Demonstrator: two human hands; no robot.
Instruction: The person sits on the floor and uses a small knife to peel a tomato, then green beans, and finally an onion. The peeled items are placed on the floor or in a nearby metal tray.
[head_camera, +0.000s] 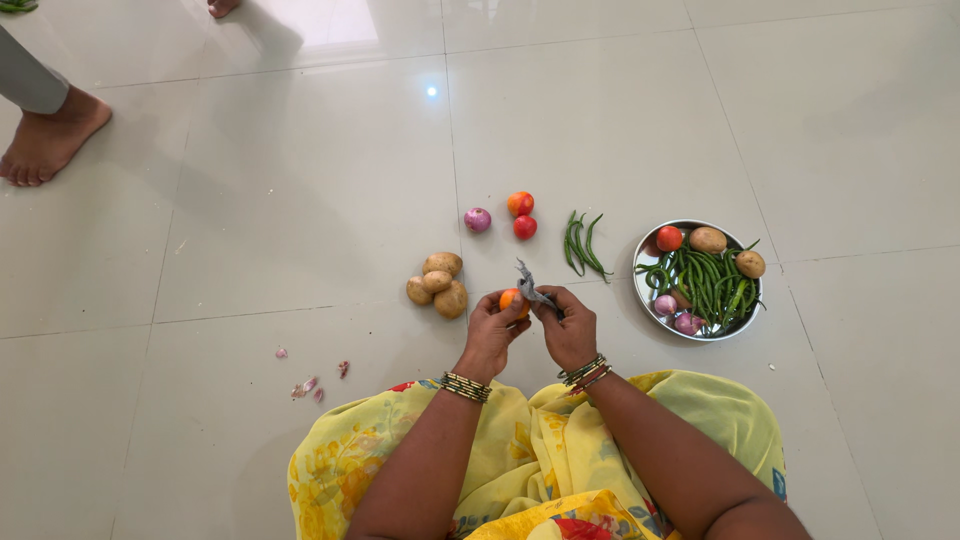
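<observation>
We see the left hand (492, 325) grasping an orange tomato (512, 299) above the tiled floor (300, 220), and the right hand (568, 325) closed on a grey peeler (531, 284) (its blade touches the tomato). Potatoes (437, 283) lie just beside; a steel plate (644, 291) of vegetables is near.

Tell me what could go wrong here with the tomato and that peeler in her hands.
The right hand holds a metal peeler against the tomato in the left hand, so a slip could nick the fingers. Loose tomatoes and an onion on the glossy floor could roll toward the bare foot nearby.
</observation>
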